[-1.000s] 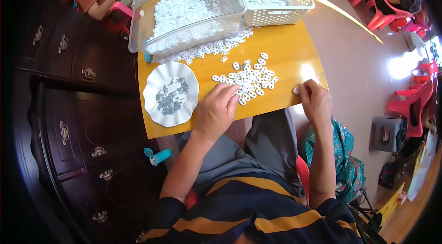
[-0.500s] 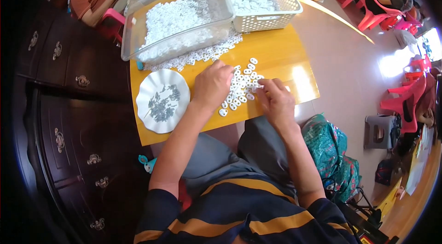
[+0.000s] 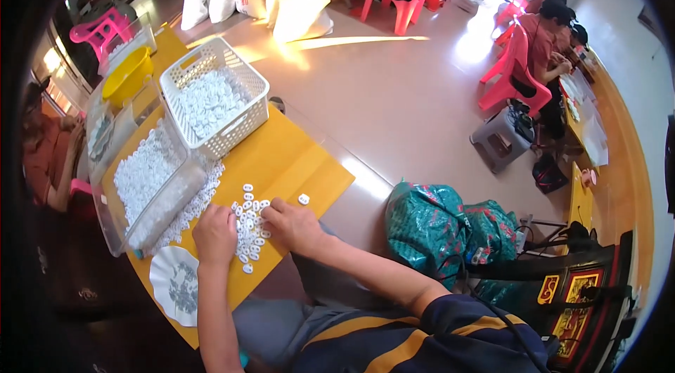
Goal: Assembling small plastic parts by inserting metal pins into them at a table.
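Note:
A small heap of white ring-shaped plastic pieces (image 3: 250, 227) lies on the yellow table (image 3: 295, 162). My left hand (image 3: 215, 234) rests palm down on the left side of the heap, fingers bent over the pieces. My right hand (image 3: 294, 224) lies on the right side, fingertips touching the pieces. Whether either hand pinches a piece is hidden. One stray piece (image 3: 304, 198) lies apart, just beyond my right hand. A white scalloped dish (image 3: 174, 284) with dark small parts sits near the table's front edge, left of my left forearm.
A clear plastic tub (image 3: 144, 187) and a white lattice basket (image 3: 214, 102), both full of white pieces, stand beyond the heap. More pieces are strewn beside the tub. A yellow bowl (image 3: 127, 74) sits farther back. Teal bags (image 3: 450, 222) lie on the floor at right. Other people sit on pink chairs (image 3: 510, 71).
My head has turned right, so the table now sits at the left of the view. Both hands have closed in on the heap, the right one coming from the table's edge.

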The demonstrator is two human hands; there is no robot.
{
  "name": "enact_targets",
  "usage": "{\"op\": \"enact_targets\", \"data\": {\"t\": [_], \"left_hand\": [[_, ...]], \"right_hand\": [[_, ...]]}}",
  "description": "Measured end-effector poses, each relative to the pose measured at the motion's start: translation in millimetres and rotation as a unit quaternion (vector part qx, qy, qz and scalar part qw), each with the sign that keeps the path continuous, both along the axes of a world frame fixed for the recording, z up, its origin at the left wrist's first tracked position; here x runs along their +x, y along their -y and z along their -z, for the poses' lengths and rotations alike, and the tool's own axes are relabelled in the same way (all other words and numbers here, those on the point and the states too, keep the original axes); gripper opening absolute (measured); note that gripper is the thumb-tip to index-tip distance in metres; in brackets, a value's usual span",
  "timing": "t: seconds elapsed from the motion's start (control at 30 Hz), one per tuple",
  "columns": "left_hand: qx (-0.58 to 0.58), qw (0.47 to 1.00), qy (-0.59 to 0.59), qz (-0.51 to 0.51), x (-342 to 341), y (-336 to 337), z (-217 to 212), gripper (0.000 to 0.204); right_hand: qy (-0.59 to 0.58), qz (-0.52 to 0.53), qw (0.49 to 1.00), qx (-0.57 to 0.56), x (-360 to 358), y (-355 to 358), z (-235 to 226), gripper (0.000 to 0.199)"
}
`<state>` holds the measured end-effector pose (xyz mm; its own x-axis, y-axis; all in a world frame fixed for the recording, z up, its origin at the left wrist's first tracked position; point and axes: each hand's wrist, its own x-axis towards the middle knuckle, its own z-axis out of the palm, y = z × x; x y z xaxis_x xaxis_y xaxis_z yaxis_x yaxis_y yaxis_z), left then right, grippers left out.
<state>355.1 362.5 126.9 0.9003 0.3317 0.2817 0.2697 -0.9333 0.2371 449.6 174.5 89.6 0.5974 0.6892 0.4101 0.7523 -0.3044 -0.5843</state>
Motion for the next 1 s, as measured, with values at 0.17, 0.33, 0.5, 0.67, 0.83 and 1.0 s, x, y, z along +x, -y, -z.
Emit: {"op": "enact_targets", "data": {"t": [0.17,0.33,0.5,0.67,0.83,1.0], "left_hand": [[0.033,0.998,0.014,0.049,3,-6,4,0.009],[0.03,0.996,0.029,0.081,5,-12,4,0.011],[0.044,0.991,0.016,0.125,9,-16,-7,0.014],[0.051,0.982,-0.006,0.184,14,-24,-11,0.015],[0.038,0.981,0.005,0.191,17,-27,-11,0.013],[0.004,0.988,0.038,0.15,15,-22,-5,0.011]], "right_hand": [[-0.004,0.011,1.0,-0.008,3,0,8,0.016],[-0.082,-0.032,0.995,0.048,5,10,-4,0.017],[-0.182,-0.029,0.972,0.148,2,22,-9,0.015],[-0.253,-0.018,0.95,0.182,-11,34,-9,0.012],[-0.295,-0.018,0.935,0.195,-12,32,-14,0.013],[-0.313,-0.017,0.928,0.202,-9,32,-13,0.014]]}}
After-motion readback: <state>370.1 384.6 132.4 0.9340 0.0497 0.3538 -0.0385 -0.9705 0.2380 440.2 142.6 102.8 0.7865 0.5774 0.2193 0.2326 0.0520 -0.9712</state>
